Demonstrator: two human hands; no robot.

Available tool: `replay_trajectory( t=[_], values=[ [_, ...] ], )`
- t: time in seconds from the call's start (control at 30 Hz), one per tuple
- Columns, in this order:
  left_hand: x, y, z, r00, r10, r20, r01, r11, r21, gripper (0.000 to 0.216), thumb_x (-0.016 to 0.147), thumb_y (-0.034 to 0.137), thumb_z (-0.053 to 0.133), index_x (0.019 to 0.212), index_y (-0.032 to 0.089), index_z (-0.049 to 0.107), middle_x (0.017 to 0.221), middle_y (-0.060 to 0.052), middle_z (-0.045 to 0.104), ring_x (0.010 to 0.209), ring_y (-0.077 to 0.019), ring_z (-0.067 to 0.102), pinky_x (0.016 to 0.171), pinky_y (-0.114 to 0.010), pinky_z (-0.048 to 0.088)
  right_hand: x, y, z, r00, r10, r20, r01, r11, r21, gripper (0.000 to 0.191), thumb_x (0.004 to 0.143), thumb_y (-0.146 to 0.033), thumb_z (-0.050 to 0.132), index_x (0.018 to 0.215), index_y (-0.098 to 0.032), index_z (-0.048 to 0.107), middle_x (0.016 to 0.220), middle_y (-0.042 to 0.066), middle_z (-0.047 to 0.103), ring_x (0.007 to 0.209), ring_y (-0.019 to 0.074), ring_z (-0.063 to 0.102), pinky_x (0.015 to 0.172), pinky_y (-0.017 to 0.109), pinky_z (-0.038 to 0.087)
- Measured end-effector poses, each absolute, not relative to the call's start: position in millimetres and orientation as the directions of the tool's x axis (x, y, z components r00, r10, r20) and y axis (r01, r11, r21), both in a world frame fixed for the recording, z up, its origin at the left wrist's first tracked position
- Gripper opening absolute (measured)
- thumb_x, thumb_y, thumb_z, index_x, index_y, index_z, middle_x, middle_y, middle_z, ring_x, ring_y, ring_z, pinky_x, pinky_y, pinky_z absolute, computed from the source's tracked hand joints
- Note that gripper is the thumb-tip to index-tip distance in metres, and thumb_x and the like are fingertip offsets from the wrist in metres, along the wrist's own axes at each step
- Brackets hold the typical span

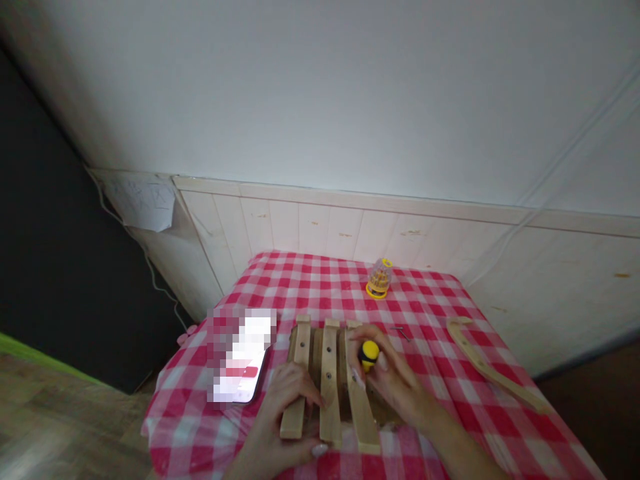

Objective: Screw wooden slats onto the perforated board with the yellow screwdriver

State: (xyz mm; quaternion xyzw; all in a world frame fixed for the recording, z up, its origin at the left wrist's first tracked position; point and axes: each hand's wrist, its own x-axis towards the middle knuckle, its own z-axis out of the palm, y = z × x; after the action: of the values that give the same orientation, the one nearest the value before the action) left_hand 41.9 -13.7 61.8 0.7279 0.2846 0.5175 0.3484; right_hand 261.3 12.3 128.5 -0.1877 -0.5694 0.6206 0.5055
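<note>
Three pale wooden slats lie side by side across a darker wooden piece point(344, 373), with dark screw heads showing in them. My left hand point(285, 417) is wrapped round the lower part of the left slat point(302, 333), and its fingertips reach the middle slat point(329, 393). In my right hand point(395, 380) is a screwdriver with a yellow and black handle point(369, 353), held upright over the right slat point(367, 427). The hand and handle hide the screwdriver's tip.
A clear bit holder with yellow ends point(380, 279) stands toward the wall. Screws point(401, 332) lie right of the slats, and a curved wooden slat point(487, 373) lies farther right. At left is a lit phone point(250, 373). A red checked cloth point(310, 287) covers the table.
</note>
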Motion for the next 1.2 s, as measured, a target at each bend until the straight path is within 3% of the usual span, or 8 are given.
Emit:
replay_trajectory(
  t=[0.13,0.27,0.57,0.7,0.8,0.97,1.1,1.2],
  values=[
    [40.3,-13.0,62.9,0.319,0.767,0.557,0.038,-0.597,0.801,0.048,0.089,0.073,0.071,0.095,0.025,0.068,0.085,0.000,0.063,0.082,-0.0228,0.059,0.082,-0.033,0.038,257.8,12.0,130.4,-0.415,0.873,0.257,-0.435,0.058,-0.899,0.060,0.103,-0.070,0.042,0.125,-0.023,0.073,0.075,0.000,0.054,0.066,0.0155,0.045,0.067,0.032,0.038],
    [39.9,-13.5,62.2,0.310,0.779,0.545,0.033,-0.581,0.813,0.047,0.090,0.072,0.071,0.095,0.026,0.067,0.087,0.000,0.063,0.084,-0.0228,0.058,0.081,-0.033,0.037,260.6,11.2,122.9,-0.418,0.866,0.275,-0.352,0.125,-0.928,0.048,0.104,-0.063,0.050,0.110,-0.022,0.075,0.079,0.002,0.058,0.073,0.0177,0.051,0.070,0.033,0.039],
    [40.6,-12.6,62.6,0.324,0.769,0.551,0.037,-0.592,0.805,0.047,0.089,0.073,0.071,0.095,0.026,0.068,0.084,0.001,0.062,0.082,-0.0223,0.057,0.081,-0.033,0.036,266.2,10.7,117.0,-0.404,0.841,0.361,-0.317,0.241,-0.917,0.029,0.105,-0.057,0.053,0.116,-0.030,0.059,0.100,0.003,0.065,0.088,0.0190,0.059,0.088,0.038,0.045],
    [40.7,-12.1,62.9,0.315,0.767,0.560,0.040,-0.600,0.799,0.048,0.090,0.074,0.070,0.095,0.026,0.068,0.084,0.000,0.063,0.081,-0.0227,0.057,0.082,-0.034,0.037,264.1,10.1,125.4,-0.410,0.833,0.372,-0.333,0.242,-0.911,0.020,0.106,-0.049,0.058,0.116,-0.032,0.054,0.091,-0.002,0.061,0.076,0.0145,0.053,0.077,0.031,0.043],
    [40.6,-13.2,62.9,0.315,0.770,0.554,0.047,-0.596,0.802,0.048,0.090,0.073,0.070,0.095,0.026,0.067,0.085,0.000,0.064,0.082,-0.0233,0.057,0.081,-0.034,0.037,260.9,10.8,127.5,-0.414,0.820,0.395,-0.365,0.248,-0.897,0.023,0.104,-0.050,0.060,0.119,-0.033,0.057,0.082,-0.004,0.058,0.070,0.0133,0.047,0.068,0.027,0.038],
    [40.6,-13.8,62.1,0.304,0.776,0.553,0.058,-0.594,0.802,0.049,0.090,0.073,0.070,0.094,0.025,0.067,0.085,-0.001,0.064,0.081,-0.0235,0.058,0.081,-0.034,0.038,255.5,11.7,128.5,-0.399,0.858,0.323,-0.447,0.126,-0.886,0.053,0.105,-0.068,0.041,0.122,-0.027,0.069,0.073,-0.002,0.056,0.063,0.0140,0.043,0.064,0.029,0.037],
    [40.5,-13.0,63.2,0.308,0.771,0.558,0.067,-0.602,0.795,0.049,0.089,0.074,0.069,0.093,0.025,0.068,0.084,0.000,0.064,0.079,-0.0230,0.059,0.080,-0.034,0.039,257.5,11.4,126.3,-0.385,0.853,0.352,-0.416,0.180,-0.891,0.042,0.105,-0.061,0.050,0.101,-0.025,0.071,0.072,-0.002,0.057,0.065,0.0141,0.047,0.067,0.029,0.040],
    [40.7,-13.2,64.2,0.306,0.770,0.560,0.063,-0.604,0.795,0.048,0.090,0.073,0.070,0.094,0.026,0.068,0.085,-0.001,0.065,0.081,-0.0230,0.059,0.080,-0.033,0.039,261.9,11.4,124.5,-0.392,0.838,0.379,-0.358,0.241,-0.902,0.034,0.104,-0.057,0.055,0.106,-0.027,0.070,0.084,0.000,0.061,0.075,0.0150,0.055,0.071,0.028,0.043]
  ],
)
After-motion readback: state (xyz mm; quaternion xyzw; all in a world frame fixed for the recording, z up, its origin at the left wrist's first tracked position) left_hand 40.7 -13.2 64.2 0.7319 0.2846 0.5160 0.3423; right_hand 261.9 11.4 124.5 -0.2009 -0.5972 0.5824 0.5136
